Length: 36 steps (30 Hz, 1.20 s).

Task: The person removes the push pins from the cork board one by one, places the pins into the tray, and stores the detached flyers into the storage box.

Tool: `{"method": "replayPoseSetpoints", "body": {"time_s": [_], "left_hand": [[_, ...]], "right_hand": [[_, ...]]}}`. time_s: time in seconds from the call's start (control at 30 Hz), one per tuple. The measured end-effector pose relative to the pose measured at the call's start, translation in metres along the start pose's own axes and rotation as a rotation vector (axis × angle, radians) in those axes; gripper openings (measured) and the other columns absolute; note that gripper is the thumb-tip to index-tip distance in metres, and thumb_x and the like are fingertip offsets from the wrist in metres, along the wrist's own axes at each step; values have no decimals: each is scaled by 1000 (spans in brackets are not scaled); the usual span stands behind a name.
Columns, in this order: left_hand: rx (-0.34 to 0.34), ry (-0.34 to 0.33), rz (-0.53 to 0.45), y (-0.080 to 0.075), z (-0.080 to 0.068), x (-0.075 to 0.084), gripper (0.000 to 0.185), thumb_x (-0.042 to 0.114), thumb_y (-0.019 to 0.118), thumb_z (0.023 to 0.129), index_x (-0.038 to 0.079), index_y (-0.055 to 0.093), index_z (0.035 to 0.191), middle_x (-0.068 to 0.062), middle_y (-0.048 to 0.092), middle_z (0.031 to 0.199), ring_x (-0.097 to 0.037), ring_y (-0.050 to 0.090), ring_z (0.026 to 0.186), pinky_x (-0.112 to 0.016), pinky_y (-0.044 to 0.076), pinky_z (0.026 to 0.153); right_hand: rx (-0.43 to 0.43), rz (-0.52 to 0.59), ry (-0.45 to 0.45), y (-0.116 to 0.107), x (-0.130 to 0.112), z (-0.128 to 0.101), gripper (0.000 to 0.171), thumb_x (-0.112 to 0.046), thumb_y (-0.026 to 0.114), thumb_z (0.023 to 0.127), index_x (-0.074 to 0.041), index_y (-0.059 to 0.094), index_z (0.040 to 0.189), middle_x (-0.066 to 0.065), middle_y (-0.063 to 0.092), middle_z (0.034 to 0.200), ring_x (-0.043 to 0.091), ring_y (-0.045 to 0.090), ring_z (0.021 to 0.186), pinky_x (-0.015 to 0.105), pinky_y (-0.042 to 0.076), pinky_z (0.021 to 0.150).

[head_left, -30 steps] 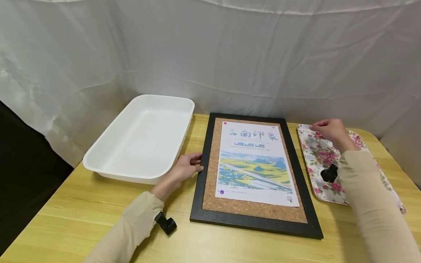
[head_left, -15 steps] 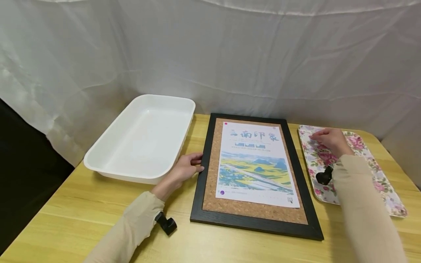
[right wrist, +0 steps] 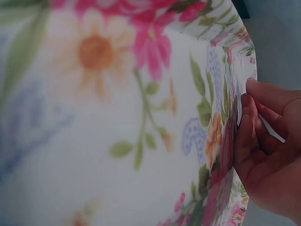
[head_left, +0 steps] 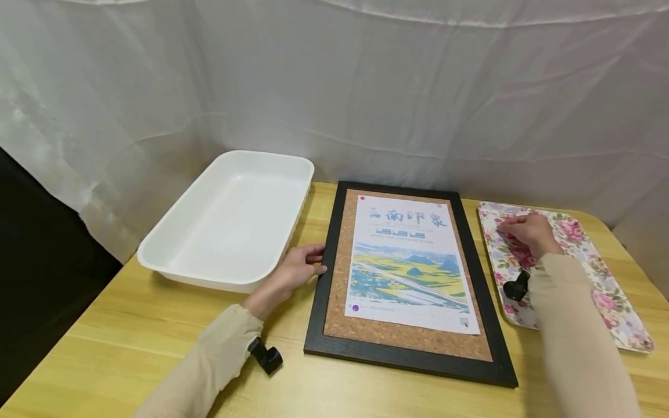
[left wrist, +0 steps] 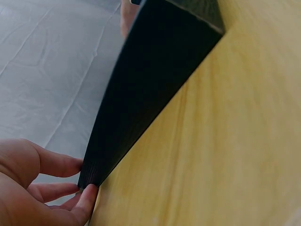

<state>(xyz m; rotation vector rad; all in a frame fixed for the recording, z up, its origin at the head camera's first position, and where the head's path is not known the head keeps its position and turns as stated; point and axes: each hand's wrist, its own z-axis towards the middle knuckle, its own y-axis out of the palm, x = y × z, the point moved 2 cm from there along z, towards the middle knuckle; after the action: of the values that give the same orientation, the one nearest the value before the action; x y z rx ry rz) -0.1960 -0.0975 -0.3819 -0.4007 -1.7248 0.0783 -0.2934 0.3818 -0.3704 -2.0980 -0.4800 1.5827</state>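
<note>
L hand [head_left: 292, 271] rests on the worktop [head_left: 130, 342] w/ fingers [left wrist: 61, 165] loosely spread, tips touching the left edge of the black frame [head_left: 319, 278]; thumb against the frame's lower edge in the wrist view. Frame lies flat at centre of the worktop, cork backing w/ a printed poster [head_left: 407, 261] on it. R hand [head_left: 528, 232] sits on the floral tray [head_left: 601, 278] at the right side, just beside the frame; fingers [right wrist: 249, 122] curled and pressed together against the tray's rim, near its far-left corner. Can't tell if they pinch anything small. White plastic bin [head_left: 230, 220] stands at far left, just beside the L hand. White cloth [head_left: 366, 87] hangs behind. Beige sleeves on both arms, small black cam at each wrist.
</note>
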Motion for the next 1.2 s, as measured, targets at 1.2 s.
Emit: {"method": "replayPoseSetpoints", "body": {"time_s": [1.2], "left_hand": [[2,-13,21,-1,1,0,56,-6,61,91,-2,42,144,-19,55,130,-32,51,122,-38,48,95]], "right_hand": [[69,-136,-176,-3,-25,-11,47,-20,52,99,18,48,125,33,52,115,16,60,79,30,56,66]]}}
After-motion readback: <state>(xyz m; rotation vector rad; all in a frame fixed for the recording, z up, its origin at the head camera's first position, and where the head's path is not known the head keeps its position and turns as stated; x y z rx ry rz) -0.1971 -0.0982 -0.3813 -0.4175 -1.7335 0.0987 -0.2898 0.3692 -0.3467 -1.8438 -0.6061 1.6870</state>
